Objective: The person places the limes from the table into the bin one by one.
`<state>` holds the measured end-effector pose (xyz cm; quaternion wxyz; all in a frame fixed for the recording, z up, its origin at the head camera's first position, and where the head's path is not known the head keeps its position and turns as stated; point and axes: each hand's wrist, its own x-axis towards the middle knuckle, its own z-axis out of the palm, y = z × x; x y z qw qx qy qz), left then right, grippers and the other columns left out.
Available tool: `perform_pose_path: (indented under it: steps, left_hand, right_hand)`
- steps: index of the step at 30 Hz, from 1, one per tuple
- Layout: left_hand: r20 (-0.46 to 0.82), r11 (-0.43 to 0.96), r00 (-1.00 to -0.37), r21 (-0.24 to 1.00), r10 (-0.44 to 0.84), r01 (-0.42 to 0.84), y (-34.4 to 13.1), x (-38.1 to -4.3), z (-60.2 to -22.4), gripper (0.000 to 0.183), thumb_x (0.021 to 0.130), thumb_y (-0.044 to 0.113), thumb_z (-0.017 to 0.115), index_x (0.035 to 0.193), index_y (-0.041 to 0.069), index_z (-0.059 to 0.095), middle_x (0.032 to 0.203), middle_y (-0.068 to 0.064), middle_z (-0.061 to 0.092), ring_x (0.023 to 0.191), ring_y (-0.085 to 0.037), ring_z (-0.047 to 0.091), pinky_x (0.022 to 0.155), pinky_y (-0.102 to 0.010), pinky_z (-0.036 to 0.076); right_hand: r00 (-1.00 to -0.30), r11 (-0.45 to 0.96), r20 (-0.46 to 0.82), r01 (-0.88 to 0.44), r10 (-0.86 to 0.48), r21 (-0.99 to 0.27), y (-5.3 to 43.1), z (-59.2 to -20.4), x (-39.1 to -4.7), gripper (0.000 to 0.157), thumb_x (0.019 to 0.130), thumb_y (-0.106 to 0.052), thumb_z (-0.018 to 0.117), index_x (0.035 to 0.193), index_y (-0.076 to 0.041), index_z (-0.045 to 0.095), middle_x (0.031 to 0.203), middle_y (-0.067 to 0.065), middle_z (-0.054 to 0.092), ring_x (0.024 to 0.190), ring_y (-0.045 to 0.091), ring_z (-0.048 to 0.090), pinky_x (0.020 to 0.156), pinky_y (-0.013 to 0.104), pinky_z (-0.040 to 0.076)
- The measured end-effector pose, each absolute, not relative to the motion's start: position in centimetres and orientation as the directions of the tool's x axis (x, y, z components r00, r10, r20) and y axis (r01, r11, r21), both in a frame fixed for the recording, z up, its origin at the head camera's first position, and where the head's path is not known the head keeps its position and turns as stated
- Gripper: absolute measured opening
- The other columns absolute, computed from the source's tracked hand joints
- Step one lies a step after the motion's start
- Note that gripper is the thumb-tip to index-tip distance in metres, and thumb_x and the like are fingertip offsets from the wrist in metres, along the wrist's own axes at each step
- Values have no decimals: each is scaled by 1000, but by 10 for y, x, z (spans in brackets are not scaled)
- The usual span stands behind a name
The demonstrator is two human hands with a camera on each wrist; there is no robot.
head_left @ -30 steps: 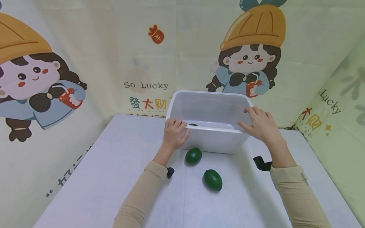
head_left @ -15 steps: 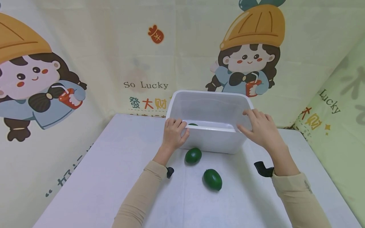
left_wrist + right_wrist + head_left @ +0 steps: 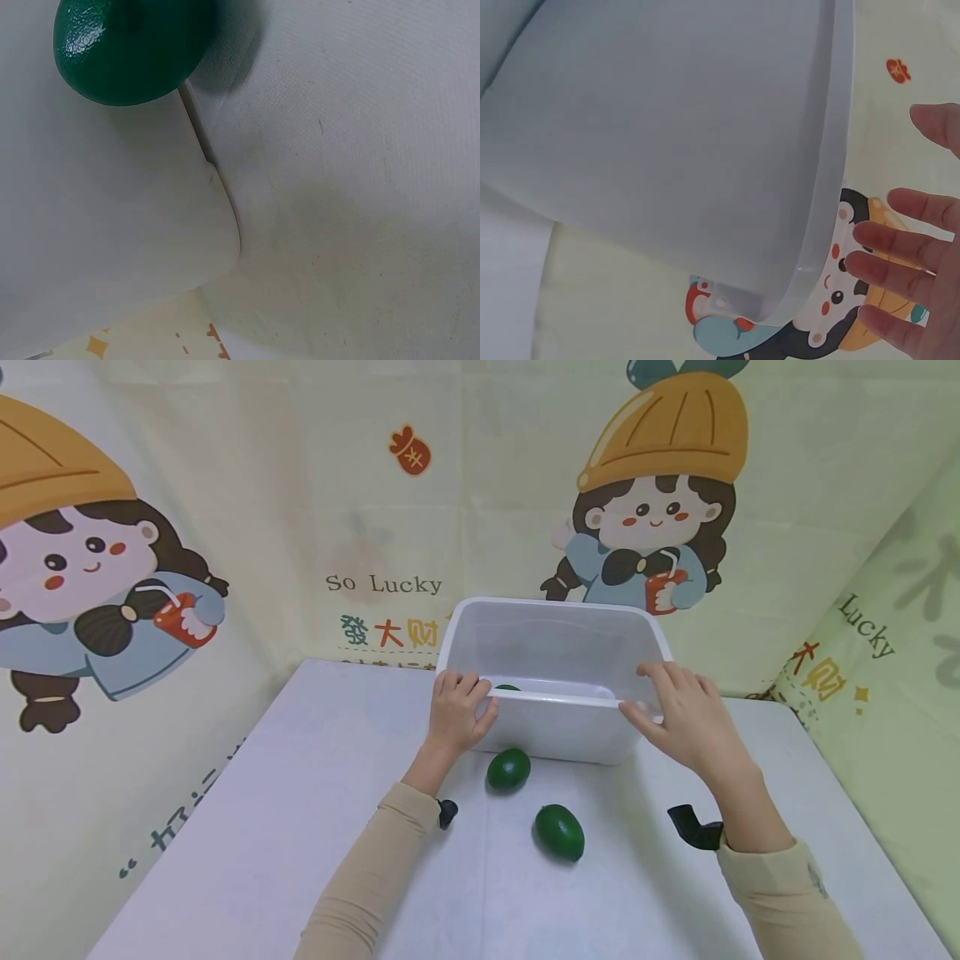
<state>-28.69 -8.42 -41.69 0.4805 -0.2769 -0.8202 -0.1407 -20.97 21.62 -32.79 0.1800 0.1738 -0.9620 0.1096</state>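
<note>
A white translucent plastic bin (image 3: 551,614) stands on the table's far side. My left hand (image 3: 456,714) grips its near left corner, fingers curled over the rim. My right hand (image 3: 678,714) hovers at the near right corner with straight, spread fingers. The right wrist view shows those fingers (image 3: 900,255) a little apart from the bin's rim (image 3: 832,187). Two dark green oval fruits (image 3: 508,769) (image 3: 559,832) lie on the table in front of the bin. A third green fruit (image 3: 507,688) peeks over the rim inside. One fruit (image 3: 127,49) shows beside the bin wall (image 3: 112,225).
The white table (image 3: 300,827) is backed by a cartoon-printed cloth wall (image 3: 375,527) close behind the bin, and a green cloth (image 3: 892,693) hangs at the right. Black camera mounts (image 3: 693,827) sit on both wrists.
My right hand has slid back toward me and slightly down along the bin's right corner, coming off the rim. The left hand, the bin and the fruits have stayed put.
</note>
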Motion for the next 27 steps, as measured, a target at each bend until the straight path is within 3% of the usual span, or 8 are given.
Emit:
perform_pose_path:
  steps: [9, 27]
  left_hand:
    - [850, 805, -420, -8, 318, 593, -84, -287, -419, 37, 88, 35, 32, 84, 9, 58, 80, -5, 50, 79, -24, 43, 79, -40, 33]
    - [852, 807, -418, -8, 314, 591, -84, -287, -420, 35, 87, 34, 33, 85, 9, 58, 79, -5, 50, 79, -24, 42, 79, -40, 33]
  right_hand:
    - [-846, 908, 435, -399, -309, -131, 213, -338, -195, 53, 84, -36, 58, 121, -1, 43, 111, 17, 50, 103, 37, 45, 90, 54, 28]
    - [-857, 909, 430, -383, -284, -163, 201, -365, -174, 55, 81, -35, 61, 120, -1, 44, 116, 15, 49, 108, 36, 44, 92, 55, 28]
